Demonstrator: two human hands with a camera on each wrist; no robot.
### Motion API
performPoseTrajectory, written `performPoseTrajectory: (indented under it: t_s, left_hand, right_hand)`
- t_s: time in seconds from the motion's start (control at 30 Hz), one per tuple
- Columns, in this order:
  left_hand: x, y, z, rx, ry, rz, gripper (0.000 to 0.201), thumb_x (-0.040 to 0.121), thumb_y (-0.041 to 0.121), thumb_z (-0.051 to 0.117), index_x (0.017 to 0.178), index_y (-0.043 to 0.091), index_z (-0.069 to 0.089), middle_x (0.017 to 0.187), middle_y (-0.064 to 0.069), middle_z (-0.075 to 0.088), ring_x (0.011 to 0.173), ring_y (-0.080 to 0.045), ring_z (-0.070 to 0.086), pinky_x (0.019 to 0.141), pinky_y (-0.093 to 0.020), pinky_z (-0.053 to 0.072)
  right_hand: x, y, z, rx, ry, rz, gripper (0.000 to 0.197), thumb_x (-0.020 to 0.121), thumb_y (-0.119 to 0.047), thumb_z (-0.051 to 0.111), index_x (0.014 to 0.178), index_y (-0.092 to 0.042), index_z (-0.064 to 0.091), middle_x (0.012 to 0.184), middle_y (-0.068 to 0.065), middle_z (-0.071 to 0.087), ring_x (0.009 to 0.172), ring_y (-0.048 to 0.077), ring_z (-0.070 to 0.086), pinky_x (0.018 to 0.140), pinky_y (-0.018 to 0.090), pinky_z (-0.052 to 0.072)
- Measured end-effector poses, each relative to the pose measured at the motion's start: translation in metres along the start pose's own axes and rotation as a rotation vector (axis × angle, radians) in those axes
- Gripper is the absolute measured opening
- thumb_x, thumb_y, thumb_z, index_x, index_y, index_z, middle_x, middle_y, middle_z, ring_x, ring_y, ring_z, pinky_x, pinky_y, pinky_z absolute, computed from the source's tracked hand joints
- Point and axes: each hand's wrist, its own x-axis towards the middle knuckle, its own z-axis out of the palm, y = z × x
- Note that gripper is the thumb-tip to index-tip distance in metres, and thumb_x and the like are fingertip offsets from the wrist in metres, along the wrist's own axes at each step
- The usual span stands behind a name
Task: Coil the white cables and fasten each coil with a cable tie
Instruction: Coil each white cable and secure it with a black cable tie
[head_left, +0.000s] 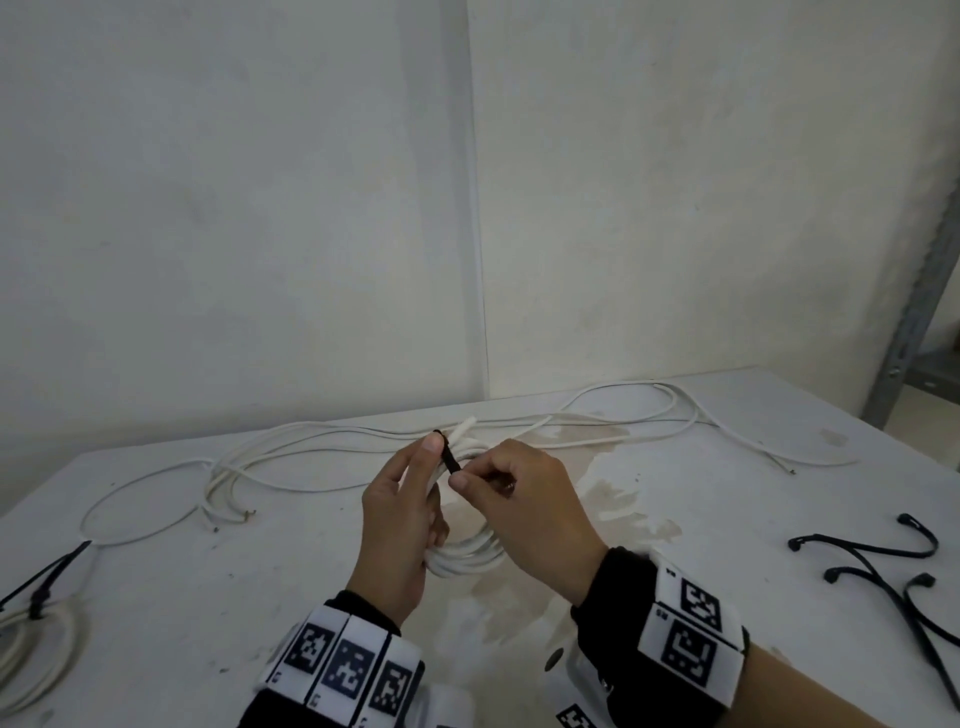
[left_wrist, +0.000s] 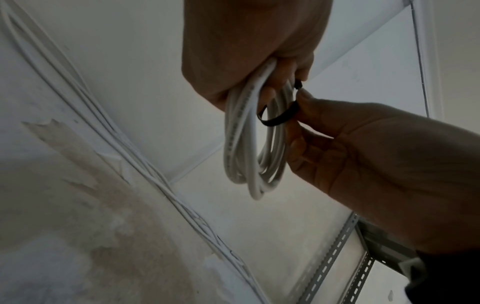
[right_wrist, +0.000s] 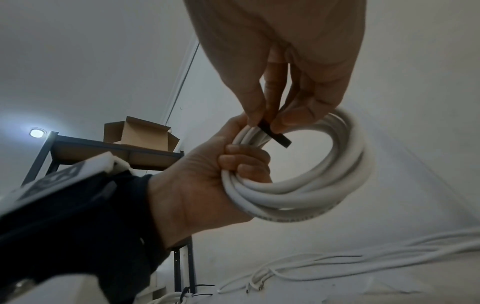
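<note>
Now, going line by line from the near edge of the head view to the far one:

Left hand: the left hand (head_left: 397, 525), at lower centre of the frame, has its fingers curled round the white coil (head_left: 467, 558), thumb up against the black tie.

Right hand: the right hand (head_left: 530, 512), just right of centre, pinches the black cable tie (head_left: 451, 457) between thumb and forefinger; gripping the tie, not the cable.

Coil, place: held above the table (head_left: 675, 597), at frame centre, between the 2 hands.

Coil, lie: the ring stands on edge, its long axis running from the lower centre up toward the wall; 1 white end sticks out past the tie toward the upper right.

Tie, lie: a short black strap slanting from upper left to lower right across the top of the bundle; in the left wrist view it curves round the strands as a loop.

Step in hand: likely wrapping the tie round this coil, not yet cinched.

Next move: probably feeding the tail through the head and pulling snug while the left hand keeps the turns together.

Finished coil: 1 tied coil (head_left: 31, 639) lies at the lower left edge.

Spare ties: black ties (head_left: 883, 571) lie at the right edge.

Loose cables: uncoiled white cables (head_left: 363, 436) trail across the far table.
</note>
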Motion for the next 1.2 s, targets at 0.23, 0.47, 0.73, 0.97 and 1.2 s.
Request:
performPoseTrajectory:
  t_s: [0.23, 0.47, 0.73, 0.97, 1.2]
  left_hand:
    - [-0.002, 0.001, 0.001, 0.085, -0.020, 0.031, 0.022, 0.092, 0.028, 0.051, 0.094, 0.013, 0.067, 0.041, 0.006, 0.033, 0.036, -0.007, 0.029, 0.040, -0.021, 0.029]
    - [-0.002, 0.006, -0.013, 0.045, -0.020, -0.009, 0.024, 0.090, 0.033, 0.053, 0.083, 0.015, 0.068, 0.041, 0.008, 0.027, 0.036, -0.007, 0.025, 0.039, -0.021, 0.027]
    - [-0.011, 0.003, -0.016, 0.052, -0.082, -0.050, 0.023, 0.089, 0.030, 0.054, 0.095, 0.014, 0.070, 0.040, 0.008, 0.027, 0.035, -0.006, 0.024, 0.038, -0.019, 0.027]
    - [-0.011, 0.005, -0.019, 0.162, -0.142, -0.032, 0.022, 0.085, 0.027, 0.058, 0.097, 0.014, 0.071, 0.039, 0.007, 0.032, 0.035, -0.007, 0.026, 0.039, -0.020, 0.027]
    - [-0.011, 0.010, -0.016, 0.191, -0.161, -0.057, 0.017, 0.086, 0.026, 0.059, 0.091, 0.014, 0.070, 0.041, 0.006, 0.032, 0.036, -0.008, 0.026, 0.039, -0.020, 0.026]
  right_hand:
    - [0.002, -0.001, 0.008, 0.153, 0.110, -0.005, 0.018, 0.084, -0.012, 0.065, 0.067, -0.014, 0.059, 0.060, -0.006, 0.051, 0.053, 0.000, 0.047, 0.053, 0.010, 0.036]
    - [0.005, -0.001, 0.003, 0.185, 0.027, -0.042, 0.018, 0.076, -0.009, 0.073, 0.076, -0.023, 0.061, 0.060, -0.008, 0.049, 0.048, 0.005, 0.045, 0.049, 0.014, 0.041]
    - [0.007, -0.001, -0.003, 0.074, 0.060, -0.117, 0.016, 0.081, -0.008, 0.068, 0.075, -0.023, 0.067, 0.068, -0.009, 0.053, 0.054, -0.002, 0.048, 0.054, 0.009, 0.035]
    - [0.018, -0.009, -0.012, -0.055, -0.217, -0.136, 0.024, 0.089, -0.021, 0.059, 0.068, -0.033, 0.061, 0.079, -0.012, 0.052, 0.076, -0.006, 0.045, 0.075, 0.004, 0.032]
    - [0.021, -0.011, -0.013, -0.103, -0.126, -0.168, 0.023, 0.091, -0.017, 0.056, 0.069, -0.022, 0.061, 0.069, -0.014, 0.057, 0.071, -0.003, 0.049, 0.070, 0.011, 0.037]
